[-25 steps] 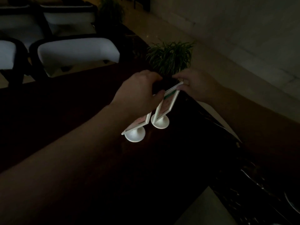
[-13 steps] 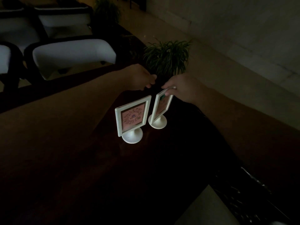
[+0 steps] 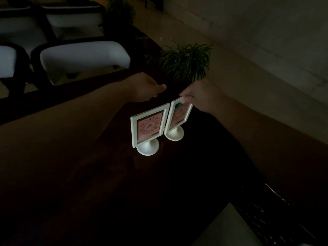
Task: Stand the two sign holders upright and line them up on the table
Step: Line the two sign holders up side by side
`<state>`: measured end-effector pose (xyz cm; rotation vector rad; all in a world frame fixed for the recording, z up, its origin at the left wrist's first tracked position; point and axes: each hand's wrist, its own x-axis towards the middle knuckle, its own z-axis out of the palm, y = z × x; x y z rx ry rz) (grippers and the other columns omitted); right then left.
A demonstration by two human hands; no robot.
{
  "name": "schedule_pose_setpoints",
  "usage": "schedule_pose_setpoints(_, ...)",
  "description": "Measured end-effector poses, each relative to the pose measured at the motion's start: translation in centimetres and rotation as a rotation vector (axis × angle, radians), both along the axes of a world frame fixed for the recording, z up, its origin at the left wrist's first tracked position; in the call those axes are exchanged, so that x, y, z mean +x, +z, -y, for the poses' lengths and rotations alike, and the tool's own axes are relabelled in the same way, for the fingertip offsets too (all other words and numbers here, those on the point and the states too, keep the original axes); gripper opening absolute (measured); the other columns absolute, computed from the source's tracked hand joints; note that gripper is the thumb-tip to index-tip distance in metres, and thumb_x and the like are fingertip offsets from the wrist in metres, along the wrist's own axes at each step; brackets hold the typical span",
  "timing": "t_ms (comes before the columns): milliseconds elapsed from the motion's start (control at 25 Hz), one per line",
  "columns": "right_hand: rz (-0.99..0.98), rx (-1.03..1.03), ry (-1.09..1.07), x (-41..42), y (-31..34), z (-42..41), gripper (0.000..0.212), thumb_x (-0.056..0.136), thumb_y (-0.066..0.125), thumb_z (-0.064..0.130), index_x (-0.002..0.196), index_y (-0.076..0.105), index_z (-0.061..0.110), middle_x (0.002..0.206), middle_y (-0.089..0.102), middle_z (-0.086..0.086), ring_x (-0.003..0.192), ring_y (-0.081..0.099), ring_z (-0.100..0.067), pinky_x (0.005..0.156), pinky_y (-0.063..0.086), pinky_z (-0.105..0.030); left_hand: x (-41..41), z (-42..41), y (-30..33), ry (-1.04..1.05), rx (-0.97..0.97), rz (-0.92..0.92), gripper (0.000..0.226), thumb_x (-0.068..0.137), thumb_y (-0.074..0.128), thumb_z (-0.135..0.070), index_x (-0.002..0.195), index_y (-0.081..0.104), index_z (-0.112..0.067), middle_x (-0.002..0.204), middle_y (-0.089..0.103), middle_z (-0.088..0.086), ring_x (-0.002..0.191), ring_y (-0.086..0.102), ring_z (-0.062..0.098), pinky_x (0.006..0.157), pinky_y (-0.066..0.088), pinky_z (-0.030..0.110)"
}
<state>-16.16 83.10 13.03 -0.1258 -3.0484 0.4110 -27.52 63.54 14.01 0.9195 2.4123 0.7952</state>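
Observation:
Two white sign holders with pink inserts stand on round bases on the dark table (image 3: 177,183). The left sign holder (image 3: 148,127) is upright and faces me, with nothing touching it. The right sign holder (image 3: 178,118) is angled away, close beside the first. My right hand (image 3: 200,95) pinches its top edge. My left hand (image 3: 148,88) hovers just behind and above the left holder, fingers curled, holding nothing.
A potted green plant (image 3: 185,59) stands just beyond the hands at the table's far edge. White-cushioned chairs (image 3: 83,57) with dark frames sit to the far left. The table's right edge (image 3: 248,197) drops off to a pale floor.
My left hand has let go of the left sign holder and lifted back off it. That holder now stands upright. My right hand still holds the right holder's top, which has turned a little more upright.

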Motion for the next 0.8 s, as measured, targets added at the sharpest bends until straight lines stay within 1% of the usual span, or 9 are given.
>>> schedule_pose_setpoints(120, 0.006, -0.001, 0.003, -0.2, -0.1, 0.2, 0.032, 0.087, 0.071, 0.022, 0.117, 0.070, 0.011, 0.122, 0.069, -0.008, 0.113, 0.061, -0.021, 0.099, 0.046, -0.038, 0.8, 0.8, 0.3, -0.012, 0.008, -0.005, 0.042, 0.091, 0.058, -0.052, 0.094, 0.074, -0.013, 0.092, 0.075, 0.010, 0.083, 0.072, 0.024, 0.074, 0.060, 0.039)
schedule_pose_setpoints(200, 0.010, -0.011, -0.001, -0.3, -0.1, 0.2, 0.035, 0.086, 0.072, 0.021, 0.119, 0.069, 0.011, 0.125, 0.067, -0.010, 0.116, 0.060, -0.021, 0.101, 0.045, -0.037, 1.5, 1.4, 0.5, -0.028, 0.005, -0.061, 0.038, 0.084, 0.064, -0.057, 0.087, 0.075, -0.021, 0.081, 0.075, 0.002, 0.072, 0.071, 0.016, 0.065, 0.059, 0.032)
schedule_pose_setpoints(240, 0.013, -0.011, 0.000, -0.3, 0.0, 0.1, 0.038, 0.086, 0.073, 0.021, 0.122, 0.068, 0.011, 0.128, 0.065, -0.010, 0.119, 0.058, -0.022, 0.102, 0.044, -0.037, 1.8, 1.7, 0.6, -0.043, 0.003, -0.091, 0.036, 0.080, 0.067, -0.059, 0.086, 0.075, -0.024, 0.081, 0.074, -0.003, 0.073, 0.070, 0.012, 0.066, 0.058, 0.030)
schedule_pose_setpoints(320, 0.016, 0.000, 0.031, -0.2, 0.3, -0.2, 0.046, 0.084, 0.075, 0.020, 0.127, 0.064, 0.012, 0.134, 0.061, -0.011, 0.124, 0.055, -0.023, 0.105, 0.042, -0.035, 2.4, 2.3, 0.6, -0.067, 0.002, -0.131, 0.038, 0.075, 0.073, -0.058, 0.093, 0.075, -0.026, 0.091, 0.072, -0.012, 0.085, 0.066, 0.006, 0.076, 0.053, 0.027)
schedule_pose_setpoints(400, 0.015, 0.014, 0.072, -0.3, 0.7, -0.3, 0.046, 0.083, 0.075, 0.019, 0.127, 0.063, 0.011, 0.133, 0.061, -0.011, 0.123, 0.055, -0.023, 0.102, 0.041, -0.031, 3.0, 2.6, 0.5, -0.110, -0.029, -0.212, 0.040, 0.073, 0.078, -0.051, 0.102, 0.074, -0.023, 0.096, 0.070, -0.011, 0.092, 0.063, 0.007, 0.080, 0.049, 0.026)
schedule_pose_setpoints(480, 0.019, 0.024, 0.078, -0.3, 0.8, -0.2, 0.041, 0.084, 0.075, 0.018, 0.123, 0.067, 0.011, 0.129, 0.065, -0.010, 0.120, 0.058, -0.022, 0.099, 0.041, -0.028, 3.3, 2.6, 0.1, -0.157, -0.049, -0.304, 0.035, 0.074, 0.080, -0.041, 0.103, 0.075, -0.022, 0.098, 0.073, -0.008, 0.088, 0.061, 0.005, 0.073, 0.044, 0.019)
schedule_pose_setpoints(600, 0.026, 0.019, 0.064, -0.3, 0.7, 0.1, 0.031, 0.085, 0.073, 0.016, 0.115, 0.072, 0.011, 0.121, 0.070, -0.008, 0.112, 0.062, -0.021, 0.096, 0.047, -0.032, 3.5, 2.6, -0.5, -0.150, -0.045, -0.366, 0.025, 0.078, 0.078, -0.028, 0.102, 0.077, -0.021, 0.099, 0.075, -0.006, 0.081, 0.058, 0.002, 0.062, 0.037, 0.010)
schedule_pose_setpoints(720, 0.025, 0.023, 0.067, -0.3, 0.8, 0.4, 0.025, 0.086, 0.071, 0.015, 0.111, 0.074, 0.011, 0.115, 0.072, -0.007, 0.107, 0.063, -0.020, 0.093, 0.048, -0.033, 3.3, 2.7, -0.8, -0.138, -0.029, -0.374, 0.022, 0.081, 0.076, -0.023, 0.103, 0.077, -0.018, 0.102, 0.075, -0.002, 0.080, 0.056, 0.002, 0.060, 0.034, 0.008)
schedule_pose_setpoints(800, 0.030, 0.023, 0.075, -0.3, 0.9, 0.5, 0.023, 0.086, 0.072, 0.016, 0.109, 0.075, 0.012, 0.113, 0.073, -0.007, 0.104, 0.064, -0.018, 0.088, 0.047, -0.028, 3.2, 2.8, -0.9, -0.104, -0.030, -0.354, 0.022, 0.081, 0.076, -0.024, 0.103, 0.077, -0.019, 0.102, 0.075, -0.002, 0.081, 0.056, 0.003, 0.060, 0.035, 0.010)
